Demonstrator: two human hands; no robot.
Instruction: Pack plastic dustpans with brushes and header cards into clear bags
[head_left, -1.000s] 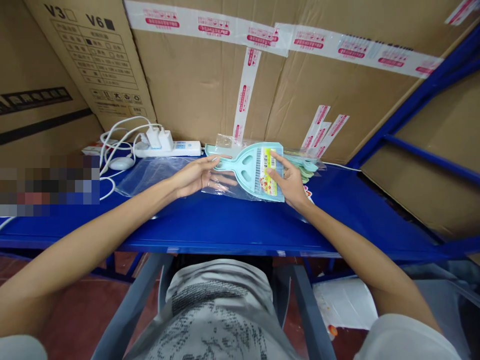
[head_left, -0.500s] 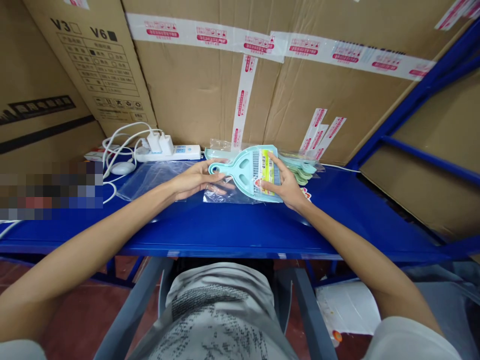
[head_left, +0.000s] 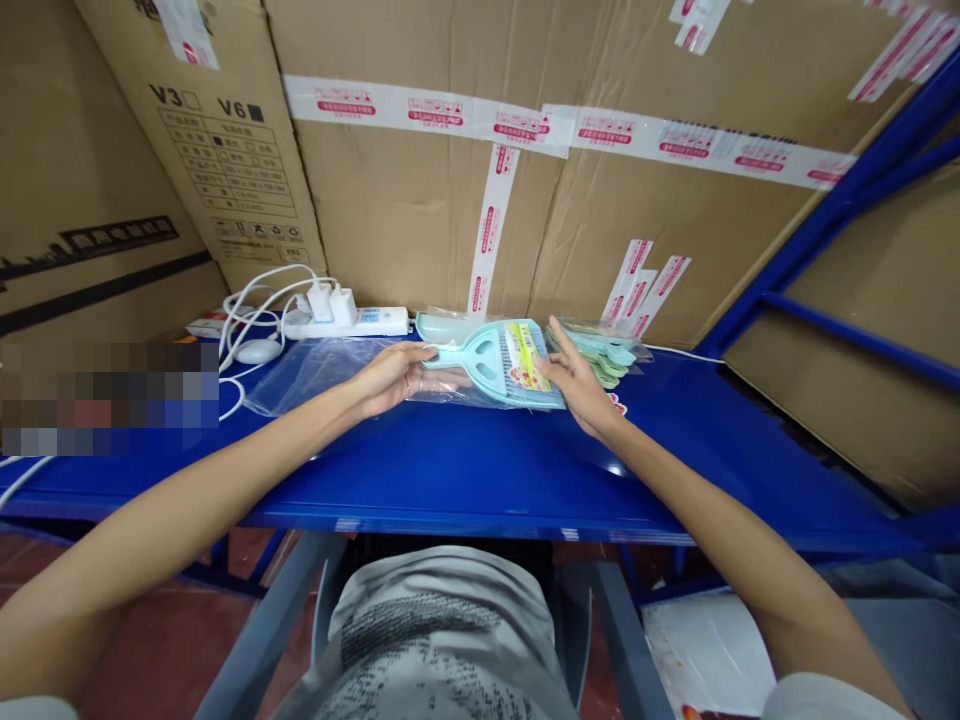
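Hard to see under the dustpan (head_left: 499,362): clear bag (head_left: 315,362) there, flat and shiny, edges fading into the blue. Handle end tucked under the left hand (head_left: 394,375), so only part of it shows. Left hand gripping that handle, fingers curled over it, thumb on the far side. Right hand (head_left: 577,385) flat and loose on the right edge of the dustpan, fingers straight, holding nothing tight. Dustpan lying low on the blue shelf (head_left: 480,470), in the middle, between both hands, a yellow label (head_left: 525,355) on top with words too small to read.

Just right of it, behind the right hand, a pile of more pans (head_left: 604,350) in pale green, partly hidden by the fingers. Far left, a white power strip (head_left: 360,322) with two plugs (head_left: 334,303) and looped white cords (head_left: 251,300), and a small white round thing (head_left: 257,351) near them. Left edge blurred into squares (head_left: 109,398), nothing to make out there. Big boxes (head_left: 420,190) standing at the far side like a wall, with white and pink tape (head_left: 487,215). Blue rack bars (head_left: 847,200) on the right. Near bottom, a grey printed shirt (head_left: 442,640), cut off by the edge. White paper (head_left: 705,650) on the floor, half hidden by the right arm
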